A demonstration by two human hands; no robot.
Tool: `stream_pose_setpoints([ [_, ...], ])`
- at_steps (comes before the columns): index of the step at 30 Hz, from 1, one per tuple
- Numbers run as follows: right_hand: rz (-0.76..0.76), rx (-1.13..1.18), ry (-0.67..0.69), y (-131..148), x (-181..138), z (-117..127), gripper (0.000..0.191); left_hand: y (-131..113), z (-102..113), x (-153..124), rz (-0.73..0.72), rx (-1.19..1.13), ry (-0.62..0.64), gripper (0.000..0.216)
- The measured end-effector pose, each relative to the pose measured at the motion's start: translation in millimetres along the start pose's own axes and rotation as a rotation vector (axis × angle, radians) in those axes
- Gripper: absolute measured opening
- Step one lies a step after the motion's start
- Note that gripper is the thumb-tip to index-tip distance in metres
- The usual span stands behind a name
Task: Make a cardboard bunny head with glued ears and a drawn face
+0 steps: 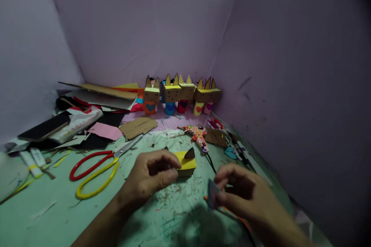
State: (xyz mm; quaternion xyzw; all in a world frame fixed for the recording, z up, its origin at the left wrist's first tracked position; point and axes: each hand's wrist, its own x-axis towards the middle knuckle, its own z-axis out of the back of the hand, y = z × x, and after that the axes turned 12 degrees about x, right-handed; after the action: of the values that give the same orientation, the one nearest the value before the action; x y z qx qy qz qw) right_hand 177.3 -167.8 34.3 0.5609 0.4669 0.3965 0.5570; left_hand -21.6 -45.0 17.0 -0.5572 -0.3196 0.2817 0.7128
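My left hand (pixel 155 171) has its thumb and fingers closed at the left end of a small cardboard box (pixel 185 171) with a yellow top. One dark pointed ear piece (pixel 189 153) stands up on that top; the fingers cover the box's left part. To the right, my right hand (pixel 239 189) pinches a small flat blue-grey piece (pixel 213 195), blurred, between thumb and fingers, apart from the box. Behind the box lies a flower-patterned glue gun (pixel 198 136), its black cord running down towards my right hand.
Large scissors (pixel 97 175) with red and yellow handles lie partly open at left. Cardboard and paper sheets (pixel 107 92) are piled at back left. Several box-headed figures with pointed ears (pixel 182 92) stand against the back wall. Markers (pixel 216 123) and blue paper hearts (pixel 230 153) lie at right.
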Motion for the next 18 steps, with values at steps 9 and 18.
stream_pose_setpoints([
  [9, 0.114, 0.079, -0.059, -22, 31, -58, 0.023, 5, -12, -1, 0.103, 0.007, 0.0, 0.017],
  [18, 0.058, -0.292, 0.014, -32, 0, 37, 0.031, 9, 4, 8, 0.202, -0.074, -0.306, 0.017],
])
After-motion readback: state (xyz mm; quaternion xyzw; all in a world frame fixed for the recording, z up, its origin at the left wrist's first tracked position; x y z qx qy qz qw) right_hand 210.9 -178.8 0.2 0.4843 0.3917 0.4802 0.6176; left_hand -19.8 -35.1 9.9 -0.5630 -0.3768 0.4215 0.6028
